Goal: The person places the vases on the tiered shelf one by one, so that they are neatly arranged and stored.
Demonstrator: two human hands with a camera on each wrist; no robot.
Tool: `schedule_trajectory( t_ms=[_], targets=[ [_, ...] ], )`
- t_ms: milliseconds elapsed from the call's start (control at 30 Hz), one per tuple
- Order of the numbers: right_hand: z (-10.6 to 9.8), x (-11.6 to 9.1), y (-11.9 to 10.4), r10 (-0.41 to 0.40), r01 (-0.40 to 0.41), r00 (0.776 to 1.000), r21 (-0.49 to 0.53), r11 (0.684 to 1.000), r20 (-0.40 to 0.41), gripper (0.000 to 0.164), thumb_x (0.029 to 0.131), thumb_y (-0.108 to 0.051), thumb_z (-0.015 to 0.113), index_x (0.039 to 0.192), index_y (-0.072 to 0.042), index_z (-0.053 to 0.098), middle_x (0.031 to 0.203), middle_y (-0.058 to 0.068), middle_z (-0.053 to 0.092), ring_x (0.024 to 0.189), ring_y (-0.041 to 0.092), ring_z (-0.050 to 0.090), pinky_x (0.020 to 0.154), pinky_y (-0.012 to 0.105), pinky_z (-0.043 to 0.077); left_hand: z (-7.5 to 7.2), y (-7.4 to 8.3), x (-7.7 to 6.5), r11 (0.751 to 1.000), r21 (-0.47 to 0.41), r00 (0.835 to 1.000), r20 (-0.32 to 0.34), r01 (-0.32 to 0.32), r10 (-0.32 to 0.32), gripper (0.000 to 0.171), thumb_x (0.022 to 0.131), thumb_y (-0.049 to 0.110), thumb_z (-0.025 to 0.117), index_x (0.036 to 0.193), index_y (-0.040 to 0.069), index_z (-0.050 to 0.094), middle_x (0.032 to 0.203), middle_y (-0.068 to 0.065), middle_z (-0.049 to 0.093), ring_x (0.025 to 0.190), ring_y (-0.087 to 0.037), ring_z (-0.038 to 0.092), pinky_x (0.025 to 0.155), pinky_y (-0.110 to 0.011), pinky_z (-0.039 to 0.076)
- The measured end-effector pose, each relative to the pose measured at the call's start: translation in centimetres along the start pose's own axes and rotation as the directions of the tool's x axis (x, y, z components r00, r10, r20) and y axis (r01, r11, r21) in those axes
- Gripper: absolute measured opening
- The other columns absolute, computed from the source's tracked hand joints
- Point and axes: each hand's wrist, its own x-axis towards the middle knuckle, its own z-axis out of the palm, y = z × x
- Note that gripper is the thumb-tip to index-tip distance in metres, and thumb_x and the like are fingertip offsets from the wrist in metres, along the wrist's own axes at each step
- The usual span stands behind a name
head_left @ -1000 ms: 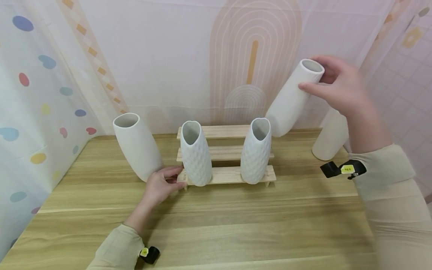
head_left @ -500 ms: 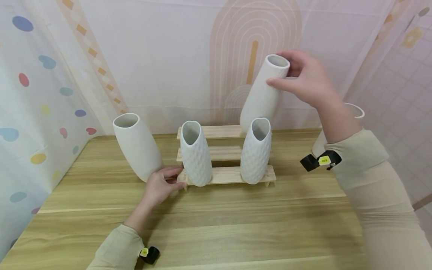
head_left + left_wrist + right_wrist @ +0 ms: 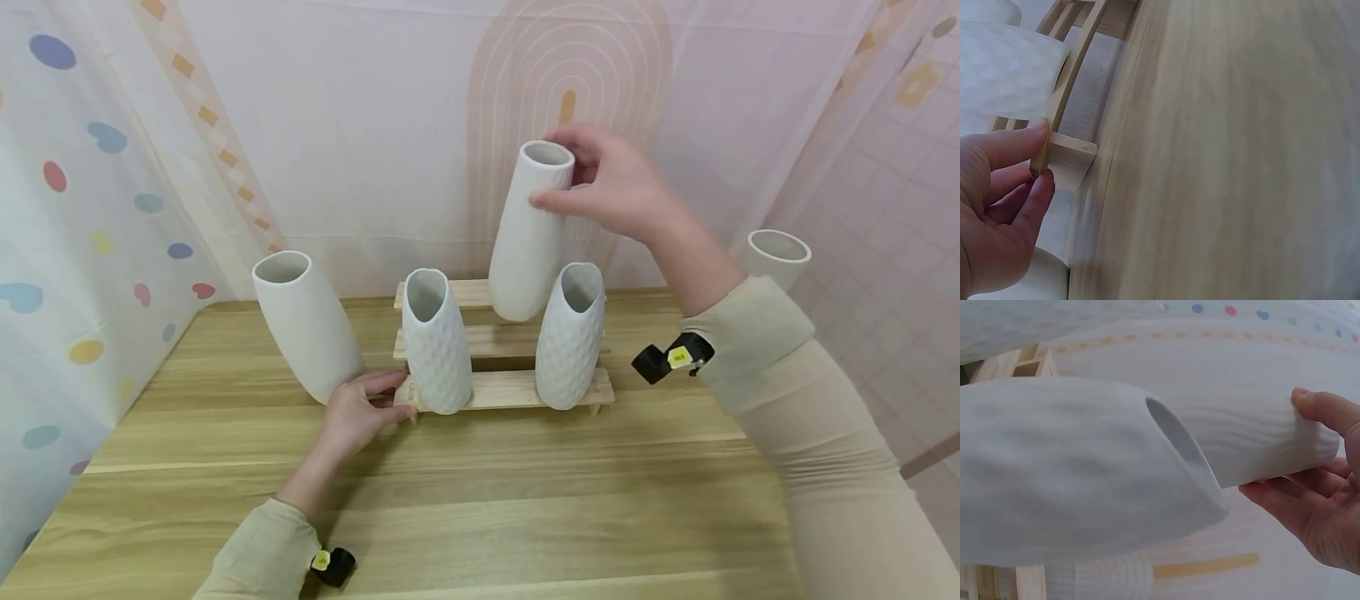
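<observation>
My right hand (image 3: 611, 183) grips a tall white vase (image 3: 527, 242) near its rim, thumb on the front and fingers behind. Its base overlaps the upper steps of the wooden tiered rack (image 3: 502, 389) in the head view. Wavy ridges show on this vase (image 3: 1241, 440) in the right wrist view. My left hand (image 3: 362, 410) pinches the left end of the rack's lowest step, thumb and fingers on either side of the slat (image 3: 1040, 156). Two dimpled vases stand on that step, one on the left (image 3: 437, 358) and one on the right (image 3: 567, 350).
A smooth white vase (image 3: 306, 325) stands on the wooden table (image 3: 480, 517) just left of the rack. Another white vase (image 3: 777, 257) is at the far right, mostly hidden behind my right forearm. A patterned curtain (image 3: 360, 142) hangs behind the table.
My right hand has carried the wavy vase leftward from right of the rack to over its upper steps, tilting it more upright. My left hand has stayed on the rack.
</observation>
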Motion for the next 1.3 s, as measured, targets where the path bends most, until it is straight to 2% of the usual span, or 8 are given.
schedule_trajectory(
  t_ms=[233, 667, 1300],
  targets=[
    [1.7, 0.5, 0.1, -0.028, 0.032, 0.996, -0.043, 0.999, 0.090, 0.058, 0.083, -0.016, 0.081, 0.132, -0.004, 0.053, 0.118, 0.010, 0.067, 0.099, 0.021, 0.062, 0.089, 0.032, 0.051, -0.1, 0.0, 0.0, 1.000, -0.001, 1.000, -0.004, -0.003, 0.003, 0.050, 0.077, 0.003, 0.085, 0.123, -0.006, 0.067, 0.127, -0.021, 0.063, 0.098, -0.030, 0.067, 0.078, -0.023, 0.056],
    [3.0, 0.7, 0.9, -0.010, 0.032, 0.978, -0.103, 0.994, 0.209, 0.054, 0.081, -0.017, 0.082, 0.127, -0.005, 0.054, 0.115, 0.007, 0.066, 0.095, 0.023, 0.060, 0.086, 0.034, 0.050, 0.0, 0.1, 0.0, 1.000, 0.006, 1.000, 0.002, -0.006, 0.006, 0.051, 0.077, 0.003, 0.085, 0.123, -0.006, 0.066, 0.127, -0.020, 0.063, 0.097, -0.030, 0.067, 0.078, -0.025, 0.057],
    [3.8, 0.6, 1.1, -0.005, 0.035, 0.974, -0.130, 0.991, 0.226, 0.057, 0.080, -0.019, 0.083, 0.128, -0.005, 0.055, 0.116, 0.006, 0.065, 0.098, 0.022, 0.061, 0.088, 0.035, 0.050, -0.1, 0.2, -0.1, 1.000, 0.023, 1.000, 0.004, -0.007, 0.007, 0.050, 0.077, 0.003, 0.085, 0.123, -0.006, 0.067, 0.127, -0.020, 0.063, 0.099, -0.030, 0.066, 0.078, -0.025, 0.057]
  ],
)
